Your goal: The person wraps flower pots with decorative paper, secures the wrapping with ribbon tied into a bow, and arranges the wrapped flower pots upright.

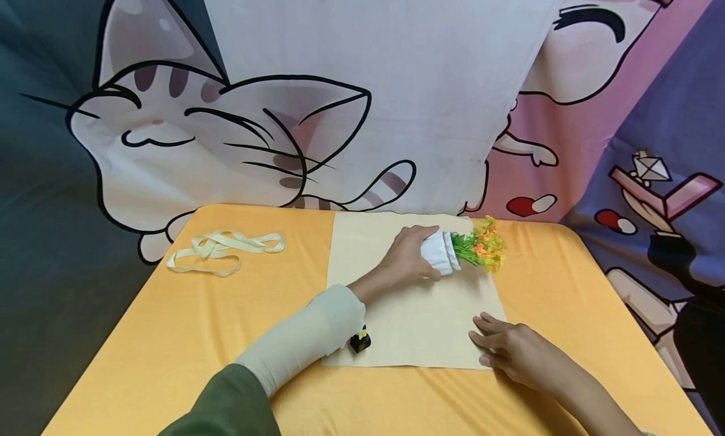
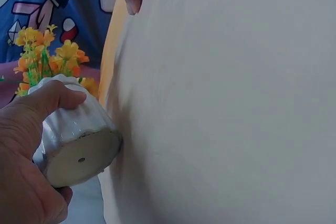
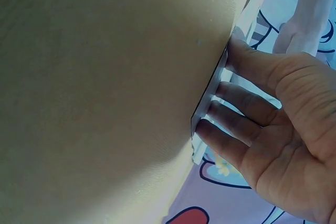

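The left hand grasped a white pot, its fingers curled round the pot's sides and the thumb on the side nearer the body. The pot was tipped onto its side over the far right part of a cream sheet, its base turned toward the left; whether it rested on the sheet could not be told. Yellow and orange flowers on green stems stuck out of its mouth, reaching past the sheet's right edge. In the left wrist view, a small dark spot showed on the pale base. The right hand lay at the sheet's near right corner, its fingers loosely extended and the tips touching the edge. The sheet lay flat on a surface covered in yellow-orange cloth. A pale yellow ribbon lay in loose loops at the far left, well apart from both hands. Behind hung a backdrop with a cartoon cat.
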A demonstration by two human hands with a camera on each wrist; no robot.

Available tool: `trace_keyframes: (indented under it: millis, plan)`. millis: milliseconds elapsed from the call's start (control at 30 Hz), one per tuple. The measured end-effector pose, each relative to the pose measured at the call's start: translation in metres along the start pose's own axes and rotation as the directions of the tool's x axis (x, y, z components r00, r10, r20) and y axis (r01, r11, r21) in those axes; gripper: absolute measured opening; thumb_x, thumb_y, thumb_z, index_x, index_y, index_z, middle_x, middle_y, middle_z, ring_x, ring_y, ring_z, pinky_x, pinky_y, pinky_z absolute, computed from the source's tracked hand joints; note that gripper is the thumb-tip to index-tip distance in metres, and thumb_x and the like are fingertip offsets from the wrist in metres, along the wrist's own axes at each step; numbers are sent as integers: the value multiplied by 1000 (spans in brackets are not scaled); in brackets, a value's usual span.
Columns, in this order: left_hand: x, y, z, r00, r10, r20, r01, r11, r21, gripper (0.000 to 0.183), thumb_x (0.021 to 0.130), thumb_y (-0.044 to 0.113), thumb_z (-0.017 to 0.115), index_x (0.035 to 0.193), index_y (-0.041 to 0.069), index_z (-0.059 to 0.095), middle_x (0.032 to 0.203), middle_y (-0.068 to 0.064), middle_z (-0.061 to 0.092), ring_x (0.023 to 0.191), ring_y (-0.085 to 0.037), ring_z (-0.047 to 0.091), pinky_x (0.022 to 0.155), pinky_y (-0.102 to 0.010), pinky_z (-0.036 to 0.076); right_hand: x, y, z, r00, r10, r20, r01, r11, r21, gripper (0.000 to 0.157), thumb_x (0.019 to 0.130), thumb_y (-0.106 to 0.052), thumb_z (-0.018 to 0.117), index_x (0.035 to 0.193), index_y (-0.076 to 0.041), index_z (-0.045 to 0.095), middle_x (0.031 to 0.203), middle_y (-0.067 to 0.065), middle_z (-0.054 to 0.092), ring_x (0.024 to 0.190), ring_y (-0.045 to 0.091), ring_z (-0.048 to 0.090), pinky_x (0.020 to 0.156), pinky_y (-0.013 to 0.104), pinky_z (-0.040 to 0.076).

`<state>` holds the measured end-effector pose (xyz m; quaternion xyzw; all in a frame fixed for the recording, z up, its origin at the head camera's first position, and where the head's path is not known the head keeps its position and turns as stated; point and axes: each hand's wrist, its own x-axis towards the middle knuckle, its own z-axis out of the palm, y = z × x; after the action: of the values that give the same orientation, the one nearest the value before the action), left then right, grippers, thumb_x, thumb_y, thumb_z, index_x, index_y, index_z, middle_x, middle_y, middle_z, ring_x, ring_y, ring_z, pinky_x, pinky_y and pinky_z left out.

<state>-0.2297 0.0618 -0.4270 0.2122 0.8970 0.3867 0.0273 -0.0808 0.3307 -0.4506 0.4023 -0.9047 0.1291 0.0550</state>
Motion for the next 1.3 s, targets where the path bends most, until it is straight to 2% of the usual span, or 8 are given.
trace_keyframes:
  millis: [67, 133, 200, 300, 400, 533, 667, 1300]
  plan:
    - [1, 3, 1, 1000, 8, 12, -8, 1000, 9, 103, 75, 18, 104, 167, 17, 57, 162, -6, 65, 135, -24, 59, 112, -33, 53, 0, 0, 0, 1000, 4, 8, -4, 1000, -6, 38, 88, -17, 96, 123, -7, 87, 131, 27, 81, 123, 44, 79, 94, 36, 70]
    - [2, 5, 2, 1000, 16, 23, -16, 1000, 19, 102, 76, 19, 103, 167, 17, 57, 162, -5, 66, 136, -24, 59, 111, -33, 52, 0, 0, 0, 1000, 5, 9, -5, 1000, -7, 38, 88, -17, 96, 124, -8, 87, 131, 27, 81, 123, 44, 79, 93, 39, 70]
    - [3, 7, 3, 999, 33, 29, -34, 999, 32, 102, 75, 19, 103, 166, 17, 58, 160, -5, 67, 137, -25, 59, 111, -33, 51, 0, 0, 0, 1000, 1, 1, 0, 1000, -11, 37, 88, -17, 96, 123, -8, 88, 131, 27, 81, 123, 44, 80, 96, 31, 68]
    - [5, 8, 6, 998, 56, 40, -58, 997, 51, 101, 75, 19, 103, 166, 19, 59, 159, -4, 68, 137, -25, 58, 112, -32, 50, -1, 1, 0, 1000, -7, -9, 7, 1000, -9, 37, 88, -17, 96, 123, -8, 88, 130, 27, 81, 122, 44, 80, 104, 12, 58]
    - [7, 8, 9, 996, 74, 54, -78, 995, 68, 102, 74, 20, 103, 166, 20, 59, 158, -4, 68, 137, -25, 58, 111, -32, 50, -1, 2, 1, 1000, -14, -10, 14, 1000, -12, 36, 88, -17, 96, 122, -8, 88, 130, 27, 81, 122, 44, 80, 105, 8, 54]
    - [9, 10, 12, 993, 90, 71, -96, 991, 97, 104, 75, 23, 104, 167, 23, 57, 157, -3, 67, 135, -25, 57, 110, -30, 50, -1, 2, 1, 1000, -10, 2, 10, 1000, -11, 36, 89, -18, 96, 123, -8, 87, 130, 27, 81, 122, 45, 80, 97, 25, 66]
    - [11, 13, 14, 992, 95, 87, -103, 989, 102, 106, 77, 24, 103, 170, 25, 53, 157, -3, 65, 137, -26, 55, 109, -28, 51, -1, 1, 1, 1000, -6, 7, 6, 1000, -8, 36, 89, -17, 95, 123, -7, 87, 131, 27, 81, 122, 46, 79, 91, 37, 70]
    - [14, 20, 21, 994, 66, 87, -78, 987, 139, 102, 76, 29, 103, 167, 28, 57, 156, 0, 64, 136, -24, 51, 107, -27, 50, 0, 1, -2, 1000, 17, 21, -18, 999, 40, 39, 91, -18, 94, 126, -5, 86, 134, 28, 79, 125, 51, 76, 93, 44, 71]
